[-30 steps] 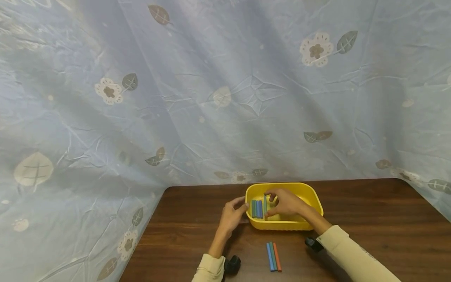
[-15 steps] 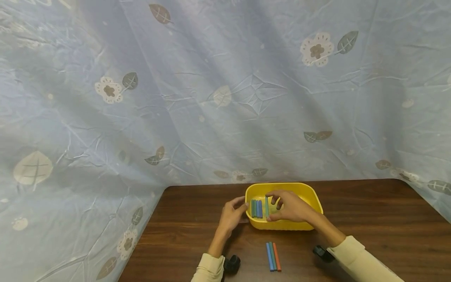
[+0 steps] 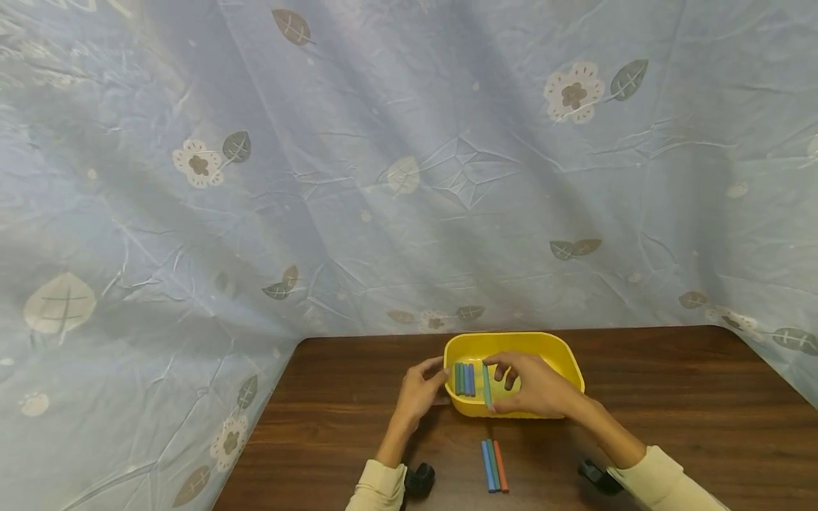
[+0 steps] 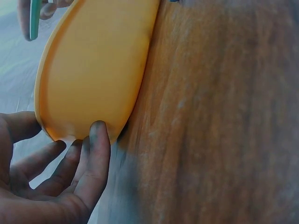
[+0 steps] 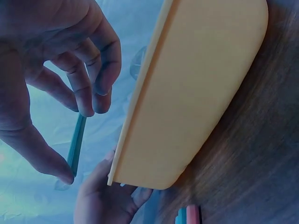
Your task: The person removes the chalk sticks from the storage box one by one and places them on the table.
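My right hand (image 3: 537, 387) pinches a slim green stick (image 3: 488, 387) by its two ends, between thumb and fingertips. It holds the stick above the near side of a yellow plastic tub (image 3: 562, 348). From the right wrist, the green stick (image 5: 77, 144) shows flat facets and stands apart from the tub wall (image 5: 196, 88). With thumb and fingers, my left hand (image 3: 418, 392) grips the tub's left end. Inside that end, several green, blue and purple sticks (image 3: 464, 380) lie side by side.
In front of the tub, a blue stick (image 3: 488, 467), a green stick (image 3: 494, 465) and a red stick (image 3: 501, 467) lie together on the dark wooden table (image 3: 332, 426). A patterned pale curtain (image 3: 358, 270) hangs behind the table.
My right hand has lifted the green stick and brought it slightly right and nearer to me, over the tub's front rim. The left hand stays in place.
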Demonstrator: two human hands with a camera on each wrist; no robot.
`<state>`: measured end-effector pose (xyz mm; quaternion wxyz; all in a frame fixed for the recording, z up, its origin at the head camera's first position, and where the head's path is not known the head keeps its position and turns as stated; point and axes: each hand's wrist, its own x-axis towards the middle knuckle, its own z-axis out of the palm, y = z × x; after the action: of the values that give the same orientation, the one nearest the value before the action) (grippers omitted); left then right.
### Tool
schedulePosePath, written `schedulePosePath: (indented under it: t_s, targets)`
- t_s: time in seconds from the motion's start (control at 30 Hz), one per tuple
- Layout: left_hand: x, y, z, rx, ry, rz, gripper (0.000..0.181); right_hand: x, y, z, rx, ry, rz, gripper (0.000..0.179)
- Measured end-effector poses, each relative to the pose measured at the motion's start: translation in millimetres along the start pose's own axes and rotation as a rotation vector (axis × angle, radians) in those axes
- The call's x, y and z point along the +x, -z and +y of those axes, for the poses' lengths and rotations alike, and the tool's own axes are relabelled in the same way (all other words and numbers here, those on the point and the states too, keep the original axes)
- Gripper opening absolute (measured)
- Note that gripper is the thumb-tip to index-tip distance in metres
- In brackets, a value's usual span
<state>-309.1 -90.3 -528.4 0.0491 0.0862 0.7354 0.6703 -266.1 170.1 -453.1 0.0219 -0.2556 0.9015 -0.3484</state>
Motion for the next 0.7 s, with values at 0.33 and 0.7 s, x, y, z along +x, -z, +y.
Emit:
schedulePosePath:
  t_s: [0.33, 0.7]
  targets:
    - [-1.6, -0.3, 0.6, -0.009, 0.008, -0.004, 0.048, -18.6, -2.6, -4.7, 0.01, 0.073, 0.023, 0.074]
    - [-0.9, 0.3, 1.3, 0.0, 0.015, 0.005, 0.049, -39.1, -17.1, -9.3, 0.079, 0.089, -0.038, 0.075]
